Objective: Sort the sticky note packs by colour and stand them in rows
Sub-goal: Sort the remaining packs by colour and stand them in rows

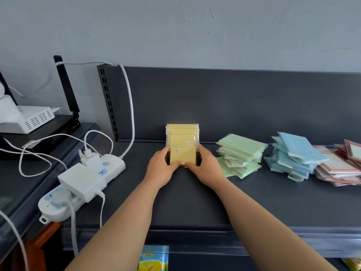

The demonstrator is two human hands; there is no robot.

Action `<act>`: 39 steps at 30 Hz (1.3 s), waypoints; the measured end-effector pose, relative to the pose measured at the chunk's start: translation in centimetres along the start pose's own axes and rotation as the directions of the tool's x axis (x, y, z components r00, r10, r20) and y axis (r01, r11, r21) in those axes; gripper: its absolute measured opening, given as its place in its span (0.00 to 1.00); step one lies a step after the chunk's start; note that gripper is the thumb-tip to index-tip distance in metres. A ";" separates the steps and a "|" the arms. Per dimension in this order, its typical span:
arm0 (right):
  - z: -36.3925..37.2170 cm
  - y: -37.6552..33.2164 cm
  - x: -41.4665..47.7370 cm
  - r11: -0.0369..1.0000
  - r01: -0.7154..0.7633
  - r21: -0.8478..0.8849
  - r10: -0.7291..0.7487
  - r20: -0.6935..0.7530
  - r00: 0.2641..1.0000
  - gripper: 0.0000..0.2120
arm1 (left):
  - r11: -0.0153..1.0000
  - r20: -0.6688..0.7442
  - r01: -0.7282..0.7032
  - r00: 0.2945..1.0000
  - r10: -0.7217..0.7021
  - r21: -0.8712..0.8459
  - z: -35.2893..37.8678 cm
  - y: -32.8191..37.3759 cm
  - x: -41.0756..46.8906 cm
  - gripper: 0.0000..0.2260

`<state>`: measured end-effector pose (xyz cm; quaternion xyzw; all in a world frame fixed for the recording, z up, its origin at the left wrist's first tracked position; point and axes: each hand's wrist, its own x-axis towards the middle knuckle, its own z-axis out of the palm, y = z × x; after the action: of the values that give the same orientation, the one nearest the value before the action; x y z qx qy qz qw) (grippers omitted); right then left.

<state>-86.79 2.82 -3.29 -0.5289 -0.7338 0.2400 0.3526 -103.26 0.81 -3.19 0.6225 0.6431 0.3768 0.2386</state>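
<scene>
The left hand (163,167) and the right hand (205,167) clasp the nearest of the clear-wrapped yellow sticky note packs (182,141) from either side. The packs stand upright in a row at the middle of the dark grey metal shelf (195,202), reaching back to its far panel. To the right lie three loose piles: pale green packs (241,155), blue packs (293,155) and pink packs (340,169), with a white power strip (78,184) at the left.

Dark shelf (293,202) bears colour-grouped sticky note packs (241,147).
</scene>
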 end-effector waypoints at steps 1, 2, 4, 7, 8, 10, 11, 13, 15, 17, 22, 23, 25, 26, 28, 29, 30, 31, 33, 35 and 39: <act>0.0 0.0 0.0 1.000 0.002 0.004 -0.002 -0.001 1.000 0.28 | 1.000 0.003 0.003 1.000 -0.003 -0.013 0.0 0.0 0.0 0.25; 0.1 -0.1 -0.1 1.000 0.003 0.008 -0.003 -0.001 1.000 0.28 | 1.000 0.002 0.004 1.000 -0.004 -0.027 0.0 -0.1 0.0 0.25; 0.2 -0.3 -0.1 1.000 -0.007 0.014 0.007 -0.008 1.000 0.29 | 0.998 0.000 0.016 1.000 -0.016 -0.054 -0.1 -0.1 0.1 0.21; 0.1 -0.9 0.0 0.999 0.021 -0.035 -0.021 -0.004 1.000 0.29 | 0.993 -0.033 0.043 0.998 -0.047 -0.108 -0.6 0.6 -0.1 0.20; -0.1 -1.4 0.0 0.998 0.034 -0.060 -0.035 -0.008 0.999 0.29 | 0.991 -0.052 0.049 0.997 -0.055 -0.125 -0.8 1.0 -0.2 0.21; -1.0 -2.2 -0.4 0.993 0.066 -0.101 -0.069 -0.029 0.997 0.29 | 0.988 -0.091 0.045 0.994 -0.058 -0.146 -1.1 1.7 -0.4 0.20; -1.6 -2.6 -0.6 0.989 0.092 -0.114 -0.098 -0.047 0.994 0.28 | 0.987 -0.108 0.030 0.993 -0.047 -0.156 -1.2 2.2 -0.5 0.18; -3.4 -3.3 -1.5 0.982 0.130 -0.137 -0.142 -0.083 0.986 0.25 | 0.983 -0.140 -0.004 0.990 -0.022 -0.183 -1.3 3.2 -0.8 0.16; -5.4 -3.6 -2.4 0.974 0.145 -0.177 -0.169 -0.132 0.977 0.23 | 0.981 -0.169 -0.035 0.986 0.003 -0.191 -1.3 4.6 -1.1 0.21; -7.3 -3.3 -3.2 0.972 0.120 -0.203 -0.161 -0.200 0.966 0.22 | 0.966 -0.158 -0.042 0.987 0.002 -0.253 -0.9 6.4 -1.4 0.22; -12.2 -0.7 -4.3 0.978 -0.032 -0.208 -0.039 -0.326 0.945 0.21 | 0.920 0.058 0.113 0.993 -0.099 -0.375 2.2 10.6 -1.8 0.06; -12.9 -0.3 -4.4 0.977 -0.079 -0.200 0.014 -0.310 0.951 0.22 | 0.926 0.083 0.125 0.991 -0.102 -0.357 2.9 11.2 -1.8 0.09; -13.8 0.6 -4.2 0.969 -0.156 -0.192 0.109 -0.237 0.965 0.24 | 0.915 0.165 0.191 0.976 -0.139 -0.356 4.7 11.6 -1.1 0.20; -13.9 1.0 -4.0 0.964 -0.191 -0.185 0.154 -0.200 0.968 0.25 | 0.902 0.214 0.246 0.961 -0.178 -0.354 5.5 11.7 -0.8 0.27; -14.1 1.5 -3.4 0.959 -0.237 -0.155 0.216 -0.139 0.966 0.28 | 0.867 0.284 0.344 0.926 -0.248 -0.362 6.6 11.8 -0.2 0.35; -14.1 1.7 -3.0 0.958 -0.260 -0.123 0.246 -0.116 0.962 0.30 | 0.852 0.307 0.369 0.915 -0.262 -0.373 7.0 11.9 0.1 0.37; -14.1 1.9 -2.6 0.955 -0.286 -0.084 0.277 -0.099 0.956 0.31 | 0.842 0.324 0.385 0.907 -0.270 -0.378 7.3 12.1 0.2 0.37; -14.2 2.1 -2.3 0.950 -0.309 -0.042 0.305 -0.086 0.948 0.32 | 0.836 0.323 0.392 0.905 -0.276 -0.385 7.5 12.3 0.6 0.36; -14.4 2.4 -1.6 0.940 -0.341 0.014 0.341 -0.067 0.938 0.33 | 0.830 0.320 0.406 0.901 -0.294 -0.383 7.8 12.4 1.1 0.38; -14.4 2.7 -1.3 0.925 -0.377 0.050 0.379 -0.046 0.924 0.35 | 0.830 0.309 0.410 0.901 -0.304 -0.379 8.2 12.5 1.5 0.38; -13.9 3.2 -0.7 0.871 -0.457 0.181 0.458 0.037 0.888 0.44 | 0.852 0.278 0.379 0.916 -0.290 -0.360 8.8 12.5 1.7 0.23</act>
<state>-73.99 2.89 3.02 -0.6533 -0.5611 0.3815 0.3360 -88.85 3.37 1.52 0.4736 0.6200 0.3858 0.4925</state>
